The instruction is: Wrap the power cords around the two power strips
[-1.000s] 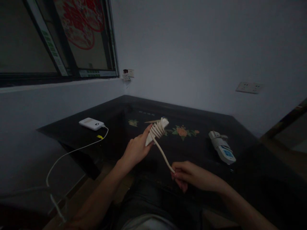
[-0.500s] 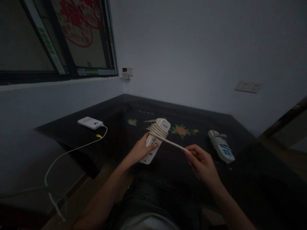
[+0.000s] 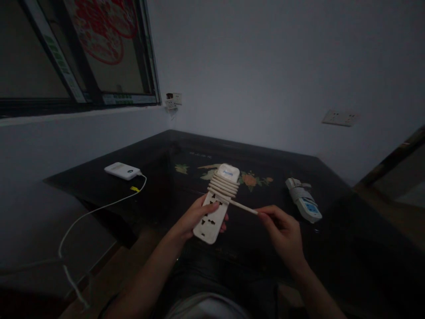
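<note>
A white power strip (image 3: 209,225) is held above the dark table, tilted, its socket face toward me. My left hand (image 3: 195,217) grips it from the left side, thumb across the sockets and fingertips showing at the right edge. Several turns of its white cord (image 3: 224,184) lie around the upper part, below the blue lettering. From the lowest turn a stretch of cord runs out to the right, looking taut. There my right hand (image 3: 280,228) pinches it between thumb and fingers. Whatever cord lies beyond that hand is hidden.
On the right of the dark table (image 3: 265,161) lies a second power strip (image 3: 303,200) with its cord wrapped around it. A white power bank (image 3: 122,170) with a cable (image 3: 99,207) hanging over the edge lies on the left. Wall sockets (image 3: 340,118) are behind.
The power strip has turned more face-on to me, and the wraps look more spread along it. My right hand has moved slightly right and down, still pinching the cord.
</note>
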Demonstrator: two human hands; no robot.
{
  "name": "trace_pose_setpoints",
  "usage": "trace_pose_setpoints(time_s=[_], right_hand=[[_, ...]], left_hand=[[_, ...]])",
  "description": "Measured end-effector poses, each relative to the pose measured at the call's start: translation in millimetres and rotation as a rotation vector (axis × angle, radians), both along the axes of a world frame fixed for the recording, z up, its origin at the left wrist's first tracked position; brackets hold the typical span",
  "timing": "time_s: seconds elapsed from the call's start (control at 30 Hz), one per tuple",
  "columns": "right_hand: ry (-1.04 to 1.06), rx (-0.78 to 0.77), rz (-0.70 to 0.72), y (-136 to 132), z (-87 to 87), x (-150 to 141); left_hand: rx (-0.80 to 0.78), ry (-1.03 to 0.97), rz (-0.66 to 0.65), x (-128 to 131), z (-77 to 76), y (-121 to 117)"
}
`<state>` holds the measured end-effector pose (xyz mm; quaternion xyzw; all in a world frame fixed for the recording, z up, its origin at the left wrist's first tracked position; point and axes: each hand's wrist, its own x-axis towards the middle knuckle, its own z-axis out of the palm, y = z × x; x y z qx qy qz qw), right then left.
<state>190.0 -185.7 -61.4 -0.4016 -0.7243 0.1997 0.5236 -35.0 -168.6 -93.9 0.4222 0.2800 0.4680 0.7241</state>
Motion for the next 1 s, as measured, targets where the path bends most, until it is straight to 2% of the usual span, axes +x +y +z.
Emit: trace_pose_setpoints(time_s=[0.1, 0.27, 0.53, 0.63, 0.83, 1.0], right_hand=[[-0.02, 0.082, -0.036, -2.0, 2.4, 3.0], [0.018, 0.14, -0.146, -1.9, 9.0, 4.5], [0.025, 0.099, -0.188, -5.1, 8.2, 3.8], [-0.004, 0.083, -0.15, -6.4, 3.0, 7.4], [-0.153, -0.014, 0.022, -2.4, -12.5, 10.7], [-0.261, 0.005, 0.095, 5.3, -23.6, 12.5]], left_hand=[[0.004, -0.018, -0.02, 1.5, -1.3, -3.7], [0.007, 0.082, 0.009, 5.1, -4.9, -7.4], [-0.032, 0.1, -0.011, 6.8, -3.0, -10.1], [-0.044, 0.064, -0.024, 5.3, -5.6, -8.7], [-0.072, -0.066, -0.086, 4.2, -13.7, -8.9], [-0.093, -0.154, -0.162, 4.6, -6.3, -19.0]])
